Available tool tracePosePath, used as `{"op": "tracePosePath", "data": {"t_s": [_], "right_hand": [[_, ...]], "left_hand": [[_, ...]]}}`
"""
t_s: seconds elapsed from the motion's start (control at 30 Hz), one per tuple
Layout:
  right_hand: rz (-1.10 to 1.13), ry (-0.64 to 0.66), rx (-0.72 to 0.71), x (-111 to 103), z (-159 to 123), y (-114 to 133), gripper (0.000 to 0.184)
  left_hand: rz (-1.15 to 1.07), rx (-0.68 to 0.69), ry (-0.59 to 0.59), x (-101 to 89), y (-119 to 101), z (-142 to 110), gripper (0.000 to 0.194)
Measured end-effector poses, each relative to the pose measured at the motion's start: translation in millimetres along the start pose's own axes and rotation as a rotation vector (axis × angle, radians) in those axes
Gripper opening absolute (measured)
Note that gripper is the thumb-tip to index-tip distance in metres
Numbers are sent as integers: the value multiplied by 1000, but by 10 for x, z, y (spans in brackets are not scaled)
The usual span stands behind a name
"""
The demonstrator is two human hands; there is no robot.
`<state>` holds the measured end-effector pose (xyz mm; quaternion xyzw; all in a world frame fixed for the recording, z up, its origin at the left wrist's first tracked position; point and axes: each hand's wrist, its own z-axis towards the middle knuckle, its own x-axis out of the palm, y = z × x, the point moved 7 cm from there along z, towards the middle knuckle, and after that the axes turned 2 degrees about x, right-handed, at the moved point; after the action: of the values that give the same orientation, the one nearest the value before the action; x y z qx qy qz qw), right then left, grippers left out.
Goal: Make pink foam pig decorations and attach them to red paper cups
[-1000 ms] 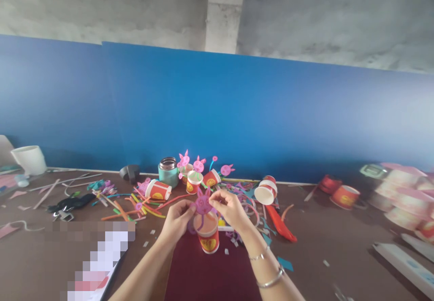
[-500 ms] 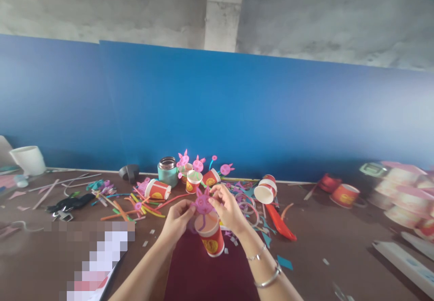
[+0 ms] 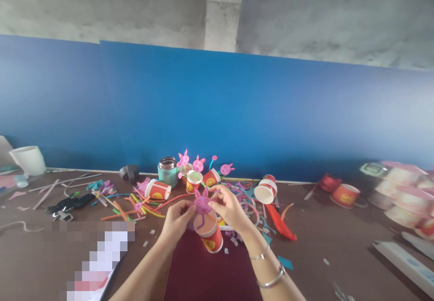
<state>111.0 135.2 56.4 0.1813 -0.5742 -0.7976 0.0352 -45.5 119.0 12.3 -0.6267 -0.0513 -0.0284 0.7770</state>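
A pink paper animal face (image 3: 202, 203) with two pointed ears is pinched at its sides between both hands. My left hand (image 3: 178, 217) holds its left edge, and my right hand (image 3: 225, 206) grips the right edge by thumb and fingers. Below the face, a purple strip (image 3: 201, 222) runs down to a red paper cup (image 3: 213, 240) with a pale top. The cup leans slightly on a dark red board (image 3: 210, 278). Where the strip's lower end meets the cup is hard to make out.
Behind stand a mint flask (image 3: 167, 174) and several cups with pink faces, one a cup on its side (image 3: 159, 190). Coloured strips and paper scraps litter the brown table (image 3: 305, 256). Red scissors handles or a similar red object (image 3: 280, 224) lie right; stacked cups (image 3: 403, 192) stand far right.
The cup's base has tilted a little to the right and up, and the face has shifted slightly left. Both hands keep their pinch on it.
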Motion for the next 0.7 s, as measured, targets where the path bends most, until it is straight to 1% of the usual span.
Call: {"op": "tracePosePath", "data": {"t_s": [0.13,0.27,0.4,0.47,0.57,0.7], "right_hand": [[-52,-57,-52,-25,2,41,22],[-166,-113,-145,-10,-27,118,17],[-243,-160,-202,-8,-63,179,17],[-240,-138,-191,-2,-58,178,19],[-214,-101,-128,-10,-30,139,24],[-160,-101,-47,-58,-8,82,28]], "left_hand": [[-63,-36,10,24,27,-4,37],[-108,-68,29,66,53,-21,36],[-149,-88,32,102,53,-38,33],[-159,-93,5,85,50,-30,34],[-161,-85,-53,30,33,-5,37],[-156,-69,-86,-17,-13,13,38]]}}
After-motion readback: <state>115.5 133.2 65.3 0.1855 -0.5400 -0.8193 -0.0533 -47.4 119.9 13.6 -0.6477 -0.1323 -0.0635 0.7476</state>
